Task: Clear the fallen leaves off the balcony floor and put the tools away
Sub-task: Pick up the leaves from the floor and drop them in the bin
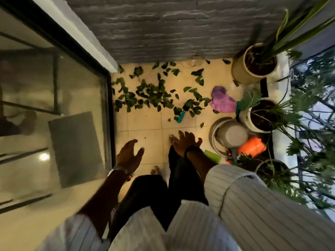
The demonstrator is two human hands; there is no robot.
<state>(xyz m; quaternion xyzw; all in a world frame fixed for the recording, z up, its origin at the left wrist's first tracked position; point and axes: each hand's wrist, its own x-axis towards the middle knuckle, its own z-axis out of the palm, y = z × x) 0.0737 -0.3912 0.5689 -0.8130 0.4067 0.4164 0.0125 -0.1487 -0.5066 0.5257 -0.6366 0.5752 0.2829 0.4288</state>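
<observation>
Both hands hang over the tiled floor [145, 124] with fingers loosely spread and nothing in them, the left hand [129, 154] near the glass door [54, 91] and the right hand [186, 144] just beside a grey watering can [231, 134]. Green leaves [154, 93] lie scattered across the tiles ahead by the grey wall. Among them lies a small trowel with a teal handle [181, 116], near a purple cloth [222, 100] and the potted plants [257, 64].
</observation>
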